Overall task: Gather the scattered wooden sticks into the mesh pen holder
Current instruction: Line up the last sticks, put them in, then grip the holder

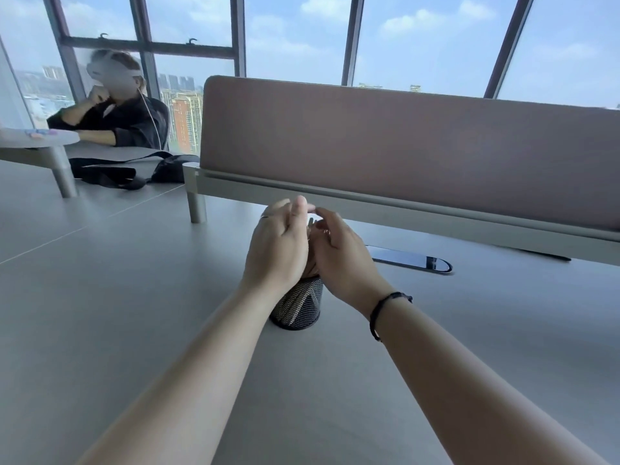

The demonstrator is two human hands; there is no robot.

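From the head camera, a black mesh pen holder point(298, 305) stands upright on the grey surface point(134, 297), about midway across it and well back from the near edge. Pale wooden sticks point(295, 302) show through the mesh as slanted lines inside the holder; their upper ends are mostly hidden by the hands, with only a sliver of stick tips visible in the gap between the palms.

Both hands are raised over the holder's mouth, palms turned toward each other. The left hand point(278, 245) sits on the left side with its fingers bent inward and upward, and a ring shows on one finger. The right hand point(342, 253) sits on the right side with fingers curved toward the left hand, the fingertips of the two nearly meeting above the holder. They seem cupped around the bundle of sticks, but whether either hand actually grips them cannot be told. A dark bracelet point(385, 312) circles the right wrist.

Just right of the hands, a dark phone point(411, 260) lies flat on the surface, near the far edge. Behind it a mauve divider panel point(402, 146) runs along that far edge on a pale rail. Toward the far left corner lies a black strap bag point(134, 171), and beyond it another person point(114, 112) in dark clothing sits by the windows point(302, 35).
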